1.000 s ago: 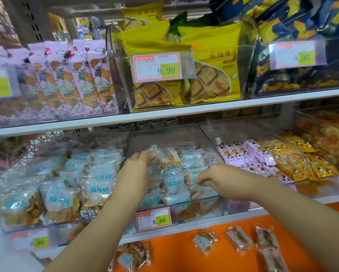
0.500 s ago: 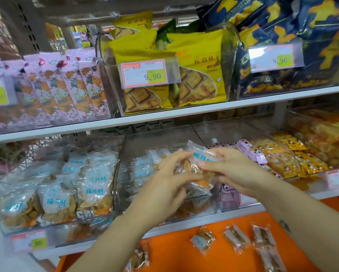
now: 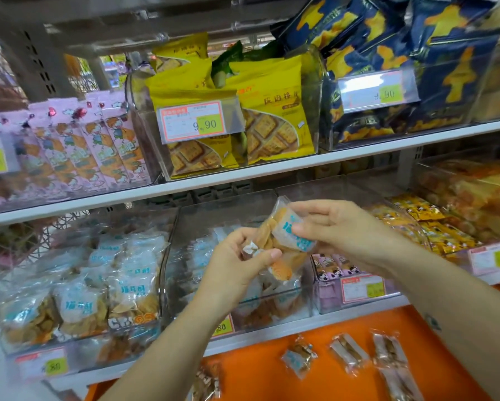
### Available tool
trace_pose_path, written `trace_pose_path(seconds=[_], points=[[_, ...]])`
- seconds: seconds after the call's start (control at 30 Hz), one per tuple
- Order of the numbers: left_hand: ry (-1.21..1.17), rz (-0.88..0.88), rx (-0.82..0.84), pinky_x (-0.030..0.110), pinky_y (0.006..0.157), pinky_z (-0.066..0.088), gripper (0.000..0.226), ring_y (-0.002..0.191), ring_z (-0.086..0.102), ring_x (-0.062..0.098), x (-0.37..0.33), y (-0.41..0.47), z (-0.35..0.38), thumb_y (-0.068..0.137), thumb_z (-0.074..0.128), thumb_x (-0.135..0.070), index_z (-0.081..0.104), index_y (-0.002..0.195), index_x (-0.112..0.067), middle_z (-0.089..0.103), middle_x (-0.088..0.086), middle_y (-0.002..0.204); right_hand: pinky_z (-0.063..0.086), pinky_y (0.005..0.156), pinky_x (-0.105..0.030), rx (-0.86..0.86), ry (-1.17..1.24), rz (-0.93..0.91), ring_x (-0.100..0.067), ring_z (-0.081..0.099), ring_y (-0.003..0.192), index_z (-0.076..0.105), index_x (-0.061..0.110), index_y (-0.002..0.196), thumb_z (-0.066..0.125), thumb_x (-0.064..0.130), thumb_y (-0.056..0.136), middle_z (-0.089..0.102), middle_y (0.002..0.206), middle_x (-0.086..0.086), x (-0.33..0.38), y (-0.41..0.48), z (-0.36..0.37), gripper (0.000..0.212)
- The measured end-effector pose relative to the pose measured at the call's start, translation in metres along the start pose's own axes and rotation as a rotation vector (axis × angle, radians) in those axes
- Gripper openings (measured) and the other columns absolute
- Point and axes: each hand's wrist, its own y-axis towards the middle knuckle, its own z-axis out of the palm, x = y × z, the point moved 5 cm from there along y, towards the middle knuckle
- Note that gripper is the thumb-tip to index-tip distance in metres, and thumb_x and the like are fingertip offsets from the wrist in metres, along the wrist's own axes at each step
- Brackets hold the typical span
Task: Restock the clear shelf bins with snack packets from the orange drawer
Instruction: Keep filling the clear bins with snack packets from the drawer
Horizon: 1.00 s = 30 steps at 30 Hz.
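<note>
My left hand [image 3: 231, 270] and right hand [image 3: 344, 227] both pinch one snack packet [image 3: 275, 235] above the middle clear bin [image 3: 272, 314], which looks partly filled, while several loose packets [image 3: 299, 360] lie unshelved in the near orange drawer [image 3: 257, 357].

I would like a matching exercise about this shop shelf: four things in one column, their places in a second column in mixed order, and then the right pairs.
Things
1. yellow biscuit bags
2. pink packets
3. clear snack packet
4. loose packets

Places
A. on the upper shelf, at the left
B. lying in the orange drawer
C. on the upper shelf, in the middle
D. held between the left hand and the right hand

Right pairs: 1-C, 2-A, 3-D, 4-B
</note>
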Motion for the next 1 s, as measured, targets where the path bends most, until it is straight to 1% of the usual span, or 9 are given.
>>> trace_pose_path(seconds=[0.17, 0.23, 0.33, 0.47, 0.57, 0.7, 0.77, 0.9, 1.0], points=[[0.272, -0.097, 0.043, 0.022, 0.085, 0.05, 0.05, 0.096, 0.065, 0.014, 0.023, 0.006, -0.006, 0.072, 0.077, -0.039, 0.059, 0.116, -0.024, 0.07, -0.003, 0.103, 0.057, 0.083, -0.031, -0.058, -0.478, -0.126, -0.006, 0.067, 0.092, 0.066, 0.026, 0.1, 0.066, 0.004, 0.085, 0.07, 0.102, 0.006, 0.007, -0.003, -0.011, 0.027], [0.633, -0.083, 0.104, 0.011, 0.078, 0.044, 0.034, 0.098, 0.06, 0.011, 0.028, 0.012, -0.008, 0.08, 0.073, -0.034, 0.061, 0.11, -0.022, 0.063, -0.007, 0.106, 0.051, 0.092, -0.031, -0.128, -0.654, -0.168, 0.002, 0.062, 0.096, 0.063, 0.034, 0.095, 0.068, 0.009, 0.084, 0.068, 0.1, 0.015, 0.009, 0.0, -0.019, 0.028], [1.066, -0.102, 0.354, 0.024, 0.083, 0.047, 0.028, 0.099, 0.058, 0.012, 0.04, 0.023, 0.001, 0.083, 0.068, -0.045, 0.068, 0.103, -0.026, 0.062, -0.007, 0.106, 0.051, 0.09, -0.034, -0.112, -0.715, -0.143, -0.001, 0.06, 0.098, 0.059, 0.038, 0.095, 0.069, 0.014, 0.084, 0.066, 0.101, 0.015, 0.007, 0.001, -0.02, 0.028], [1.176, -0.183, 0.519, 0.038, 0.082, 0.052, 0.059, 0.089, 0.062, 0.019, 0.05, 0.044, 0.009, 0.066, 0.064, -0.067, 0.067, 0.1, -0.019, 0.067, -0.002, 0.096, 0.057, 0.075, -0.039, -0.097, -0.745, -0.14, -0.007, 0.063, 0.087, 0.06, 0.038, 0.091, 0.067, 0.009, 0.084, 0.065, 0.094, 0.014, 0.003, 0.002, -0.015, 0.03], [1.234, -0.206, 0.609, 0.035, 0.082, 0.05, 0.039, 0.09, 0.058, 0.025, 0.055, 0.055, 0.008, 0.077, 0.073, -0.044, 0.064, 0.097, -0.012, 0.064, 0.006, 0.099, 0.057, 0.073, -0.04, -0.063, -0.747, -0.13, -0.01, 0.064, 0.089, 0.063, 0.034, 0.092, 0.066, 0.009, 0.085, 0.066, 0.097, 0.012, 0.0, 0.005, -0.018, 0.027], [1.291, -0.097, 0.694, 0.036, 0.086, 0.048, 0.034, 0.095, 0.053, 0.023, 0.056, 0.052, 0.012, 0.076, 0.073, -0.042, 0.062, 0.096, -0.017, 0.05, 0.002, 0.101, 0.053, 0.085, -0.031, 0.018, -0.8, -0.112, -0.005, 0.061, 0.1, 0.065, 0.03, 0.097, 0.067, 0.01, 0.084, 0.066, 0.104, 0.012, -0.009, 0.011, -0.014, 0.024], [1.291, -0.079, 0.679, 0.035, 0.083, 0.048, 0.024, 0.089, 0.053, 0.022, 0.055, 0.051, 0.013, 0.078, 0.073, -0.036, 0.061, 0.085, -0.016, 0.051, 0.003, 0.096, 0.053, 0.085, -0.029, 0.045, -0.823, -0.125, -0.004, 0.06, 0.099, 0.065, 0.029, 0.099, 0.067, 0.011, 0.084, 0.066, 0.104, 0.012, -0.012, 0.014, -0.009, 0.023], [1.268, 0.033, 0.581, 0.03, 0.066, 0.04, 0.036, 0.074, 0.045, 0.021, 0.049, 0.047, 0.014, 0.08, 0.066, -0.016, 0.036, 0.06, -0.019, 0.044, 0.001, 0.076, 0.051, 0.081, -0.024, 0.089, -0.919, -0.119, -0.005, 0.059, 0.093, 0.065, 0.028, 0.104, 0.063, 0.009, 0.087, 0.064, 0.102, 0.012, -0.016, 0.019, 0.001, 0.026], [1.209, 0.044, 0.532, 0.028, 0.067, 0.041, 0.021, 0.075, 0.049, 0.018, 0.059, 0.046, 0.009, 0.08, 0.065, -0.011, 0.05, 0.066, -0.015, 0.051, 0.002, 0.079, 0.049, 0.078, -0.028, 0.1, -1.04, -0.11, -0.011, 0.058, 0.091, 0.063, 0.03, 0.108, 0.059, 0.01, 0.089, 0.064, 0.104, 0.005, -0.02, 0.024, 0.008, 0.028]])
